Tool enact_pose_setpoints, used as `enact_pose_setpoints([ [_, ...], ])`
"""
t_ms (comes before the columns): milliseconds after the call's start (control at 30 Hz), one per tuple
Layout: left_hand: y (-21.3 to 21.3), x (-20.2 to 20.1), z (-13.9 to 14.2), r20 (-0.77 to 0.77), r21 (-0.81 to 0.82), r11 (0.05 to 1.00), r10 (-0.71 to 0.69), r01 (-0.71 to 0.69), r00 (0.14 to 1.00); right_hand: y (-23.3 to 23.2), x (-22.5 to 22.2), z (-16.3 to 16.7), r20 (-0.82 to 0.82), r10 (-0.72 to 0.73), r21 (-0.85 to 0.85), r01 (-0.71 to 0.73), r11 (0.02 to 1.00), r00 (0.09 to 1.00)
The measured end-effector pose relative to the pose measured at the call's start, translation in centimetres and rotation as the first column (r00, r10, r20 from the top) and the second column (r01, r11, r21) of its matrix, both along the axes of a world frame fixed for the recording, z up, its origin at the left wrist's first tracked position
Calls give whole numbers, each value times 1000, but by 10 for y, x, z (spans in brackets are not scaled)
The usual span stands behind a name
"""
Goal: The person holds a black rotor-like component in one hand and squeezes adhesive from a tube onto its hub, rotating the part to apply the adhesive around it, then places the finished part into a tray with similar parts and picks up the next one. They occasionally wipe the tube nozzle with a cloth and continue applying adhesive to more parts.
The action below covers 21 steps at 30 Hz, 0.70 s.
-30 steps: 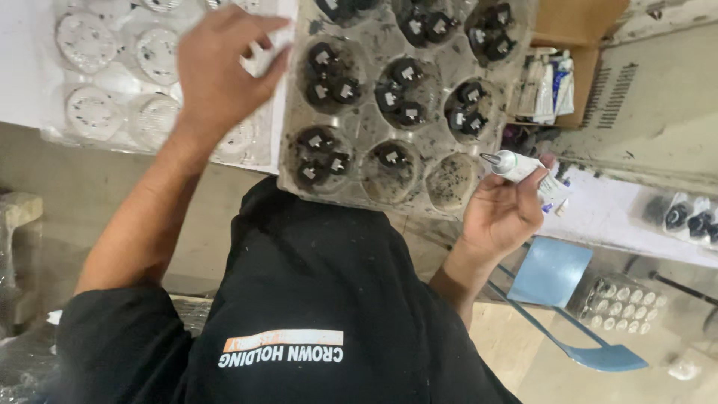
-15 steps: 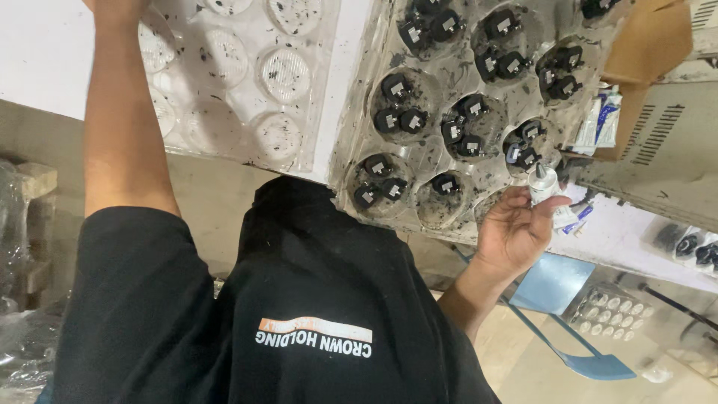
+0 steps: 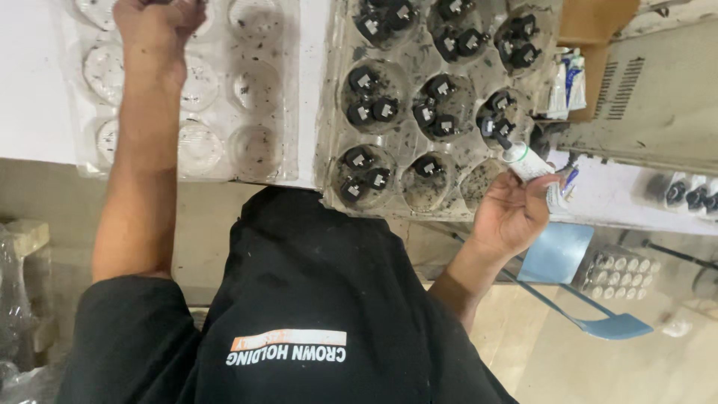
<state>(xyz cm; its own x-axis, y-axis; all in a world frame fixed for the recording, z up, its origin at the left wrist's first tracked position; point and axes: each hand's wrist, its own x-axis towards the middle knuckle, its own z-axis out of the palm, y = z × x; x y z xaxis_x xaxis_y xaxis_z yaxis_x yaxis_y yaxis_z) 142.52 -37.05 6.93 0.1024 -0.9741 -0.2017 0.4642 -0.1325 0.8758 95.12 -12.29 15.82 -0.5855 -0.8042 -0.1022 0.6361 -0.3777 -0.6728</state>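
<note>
On the white bench [image 3: 34,112] below my camera, two moulded blister trays lay side by side. The left hand [image 3: 153,34] was stretched out over the clear plastic tray [image 3: 254,150], whose round cups looked mostly bare and speckled with dark flecks. Its fingers were curled under at the top edge of the view, and I could not tell whether they gripped anything there. The right hand [image 3: 512,217] sat at the near right corner of the grimy tray [image 3: 400,161], fingers wrapped around a small white tube [image 3: 523,161] with a green band near its dark nozzle. The nozzle pointed at a cluster of small black components [image 3: 497,123] resting in one cup of that tray; I could not tell whether the tip touched them. Other cups held two or three of the same black parts, each with a pale square on top. Just beyond the tray stood an open cardboard box [image 3: 594,45] with more tubes [image 3: 565,82] upright inside. Lower right, near the floor, I saw a blue plastic chair [image 3: 568,262] and a small tray of round white pieces [image 3: 617,273]. My black shirt [image 3: 314,299] filled the bottom of the view.
</note>
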Motion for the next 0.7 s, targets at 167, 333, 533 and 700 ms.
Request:
enact_pose_setpoints([
  [167, 41, -92, 36, -395, -52, 970, -238, 237, 887, 4, 9, 35, -201, -133, -91, 117, 989, 971],
  [333, 90, -153, 102, -397, -259, 844, -537, 470, 744, 13, 60, 65, -562, -247, -199, 160, 967, 789],
  [533, 139, -188, 163, 2, -241, 818, -538, 522, 843, 18, 102, 84, -784, -502, -360, 391, 847, 366],
  [700, 148, -194, 174, -21, -313, 816, -517, 485, 856, 17, 101, 84, -791, -571, -480, 358, 801, 218],
])
